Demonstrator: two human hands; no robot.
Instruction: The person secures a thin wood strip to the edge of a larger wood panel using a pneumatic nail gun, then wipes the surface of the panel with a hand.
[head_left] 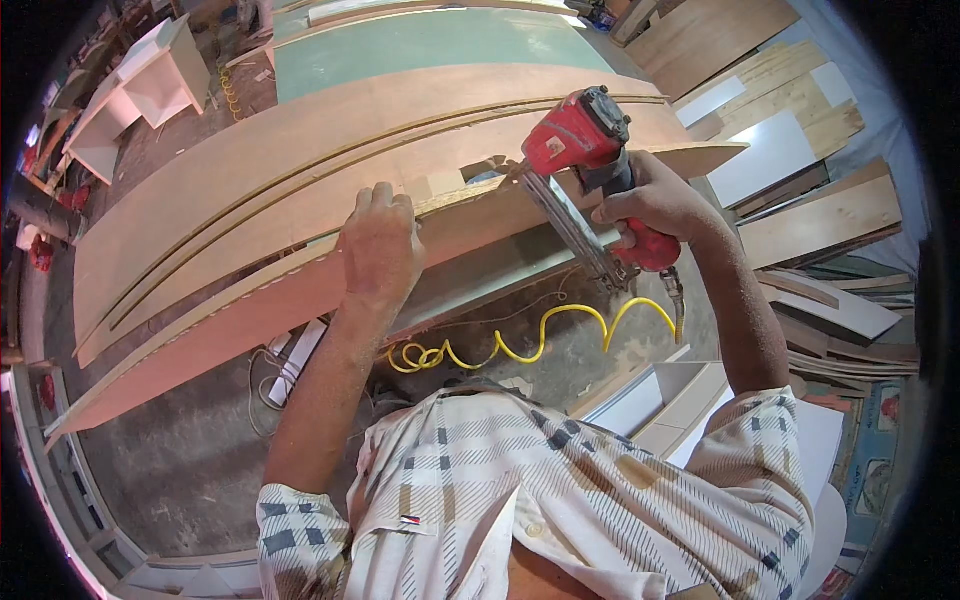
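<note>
My left hand (383,243) is closed over the top edge of a long plywood panel (250,335), left of centre. My right hand (650,200) grips a red pneumatic nail gun (570,140), whose nose rests at or very near the panel's edge beside a small light wood piece (435,186); exact contact is unclear. The gun's metal magazine slants down to the right, and a coiled yellow air hose (520,345) hangs below its fitting. Behind the panel lie long boards with narrow strips (170,245) along them.
A green sheet (420,55) lies at the back. A white cabinet (160,70) stands at upper left. Stacked boards (820,220) fill the right side. Another cabinet piece (650,400) sits lower right, and cables (262,395) lie on the concrete floor (170,460).
</note>
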